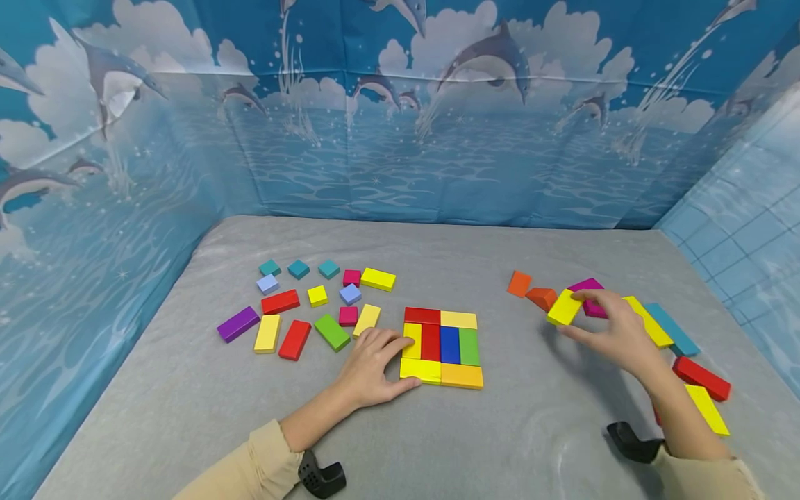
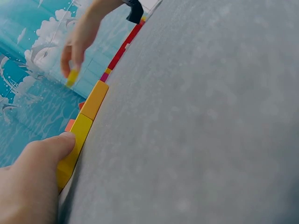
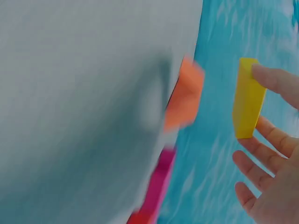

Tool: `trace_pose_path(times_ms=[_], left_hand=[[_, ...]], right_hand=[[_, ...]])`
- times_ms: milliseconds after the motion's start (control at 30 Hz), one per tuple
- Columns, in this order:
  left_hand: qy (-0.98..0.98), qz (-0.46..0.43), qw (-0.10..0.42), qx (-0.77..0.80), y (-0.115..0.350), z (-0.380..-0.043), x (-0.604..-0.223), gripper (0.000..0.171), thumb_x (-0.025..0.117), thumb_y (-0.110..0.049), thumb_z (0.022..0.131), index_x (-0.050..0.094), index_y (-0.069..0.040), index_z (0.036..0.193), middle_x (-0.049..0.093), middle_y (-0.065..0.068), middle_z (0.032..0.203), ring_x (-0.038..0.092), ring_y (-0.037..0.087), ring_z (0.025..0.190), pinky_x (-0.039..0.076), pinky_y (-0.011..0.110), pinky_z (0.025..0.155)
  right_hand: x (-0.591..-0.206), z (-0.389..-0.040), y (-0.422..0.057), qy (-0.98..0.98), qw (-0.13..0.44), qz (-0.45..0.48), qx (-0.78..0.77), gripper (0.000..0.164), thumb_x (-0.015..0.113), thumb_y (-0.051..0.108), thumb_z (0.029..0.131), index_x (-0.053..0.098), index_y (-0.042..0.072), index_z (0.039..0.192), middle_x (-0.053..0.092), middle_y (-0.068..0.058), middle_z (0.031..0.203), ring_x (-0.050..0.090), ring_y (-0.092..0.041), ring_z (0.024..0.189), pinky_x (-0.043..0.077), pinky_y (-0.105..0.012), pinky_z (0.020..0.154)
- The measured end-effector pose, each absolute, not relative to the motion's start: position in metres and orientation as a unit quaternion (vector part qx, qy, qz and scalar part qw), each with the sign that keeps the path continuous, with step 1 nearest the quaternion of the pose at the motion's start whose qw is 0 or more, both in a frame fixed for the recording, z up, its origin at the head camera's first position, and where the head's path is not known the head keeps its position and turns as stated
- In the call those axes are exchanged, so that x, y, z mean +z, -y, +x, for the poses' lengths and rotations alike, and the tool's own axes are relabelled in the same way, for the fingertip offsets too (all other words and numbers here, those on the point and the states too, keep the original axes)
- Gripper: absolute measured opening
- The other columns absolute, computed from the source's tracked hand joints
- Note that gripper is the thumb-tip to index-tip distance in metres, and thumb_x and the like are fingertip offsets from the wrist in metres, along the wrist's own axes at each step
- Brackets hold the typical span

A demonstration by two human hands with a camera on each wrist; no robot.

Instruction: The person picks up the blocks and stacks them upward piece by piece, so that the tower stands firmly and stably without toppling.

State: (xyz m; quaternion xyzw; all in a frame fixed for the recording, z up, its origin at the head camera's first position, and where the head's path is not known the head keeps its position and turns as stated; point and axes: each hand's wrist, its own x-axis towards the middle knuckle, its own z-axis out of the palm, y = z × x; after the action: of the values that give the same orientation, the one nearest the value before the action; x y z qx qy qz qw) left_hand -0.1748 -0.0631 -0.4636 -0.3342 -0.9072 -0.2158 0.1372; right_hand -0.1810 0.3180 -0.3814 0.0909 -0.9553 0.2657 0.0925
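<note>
My left hand [image 1: 375, 368] rests at the left edge of a flat rectangle of coloured blocks [image 1: 450, 345], laid side by side on the cloth. Its index fingertip touches the upright yellow block [image 1: 410, 338]; the thumb presses the front side of the yellow corner block [image 2: 80, 140], with a light orange block [image 2: 95, 100] beside that one. Off to the right, my right hand [image 1: 615, 333] pinches another yellow block [image 3: 249, 98] between thumb and fingertips, raised above the cloth. The lower fingers of this hand are spread away from the block.
Loose blocks lie to the left, among them a purple block [image 1: 238, 324], a green block [image 1: 332, 332] and several small cubes. Orange pieces [image 1: 519, 283], a teal block [image 1: 671, 328] and a red block [image 1: 701, 378] surround my right hand. A dolphin-print curtain [image 1: 387, 160] stands behind the grey cloth [image 1: 250, 423].
</note>
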Motion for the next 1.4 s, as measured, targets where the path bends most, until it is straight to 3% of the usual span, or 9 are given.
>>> trace_pose_path(times_ms=[200, 567, 933, 1400], left_hand=[[0.906, -0.337, 0.142, -0.214, 0.063, -0.176, -0.464, 0.056, 0.064, -0.053, 0.074, 0.059, -0.019, 0.118, 0.054, 0.000, 0.110, 0.046, 0.014, 0.105, 0.035, 0.036, 0.095], [0.903, -0.343, 0.138, -0.219, 0.064, -0.176, -0.464, 0.057, 0.063, -0.053, 0.076, 0.058, -0.018, 0.120, 0.054, -0.001, 0.111, 0.046, 0.015, 0.104, 0.035, 0.036, 0.095], [0.906, -0.334, 0.133, -0.223, 0.064, -0.176, -0.465, 0.061, 0.064, -0.053, 0.075, 0.056, -0.013, 0.121, 0.055, 0.001, 0.113, 0.047, 0.016, 0.106, 0.034, 0.037, 0.097], [0.901, -0.320, 0.128, -0.262, 0.063, -0.176, -0.463, 0.064, 0.064, -0.048, 0.077, 0.046, -0.010, 0.126, 0.050, 0.004, 0.121, 0.044, 0.018, 0.112, 0.035, 0.039, 0.097]], right_hand=[[-0.379, -0.188, -0.256, 0.929, 0.073, 0.190, 0.309, 0.054, 0.079, 0.017, 0.071, 0.053, 0.004, 0.116, 0.054, -0.014, 0.114, 0.047, -0.034, 0.103, 0.040, -0.055, 0.083], [-0.392, -0.184, -0.172, 0.884, -0.026, 0.283, 0.372, 0.051, 0.076, 0.030, 0.074, 0.054, 0.015, 0.118, 0.053, -0.002, 0.120, 0.049, -0.026, 0.107, 0.039, -0.052, 0.089], [-0.411, -0.193, -0.158, 0.896, -0.036, 0.286, 0.339, 0.052, 0.077, 0.031, 0.073, 0.055, 0.014, 0.117, 0.055, -0.003, 0.118, 0.048, -0.023, 0.107, 0.030, -0.054, 0.093], [-0.420, -0.196, -0.156, 0.907, -0.028, 0.289, 0.304, 0.053, 0.077, 0.034, 0.072, 0.054, 0.015, 0.117, 0.054, -0.003, 0.122, 0.045, -0.025, 0.114, 0.029, -0.051, 0.090]])
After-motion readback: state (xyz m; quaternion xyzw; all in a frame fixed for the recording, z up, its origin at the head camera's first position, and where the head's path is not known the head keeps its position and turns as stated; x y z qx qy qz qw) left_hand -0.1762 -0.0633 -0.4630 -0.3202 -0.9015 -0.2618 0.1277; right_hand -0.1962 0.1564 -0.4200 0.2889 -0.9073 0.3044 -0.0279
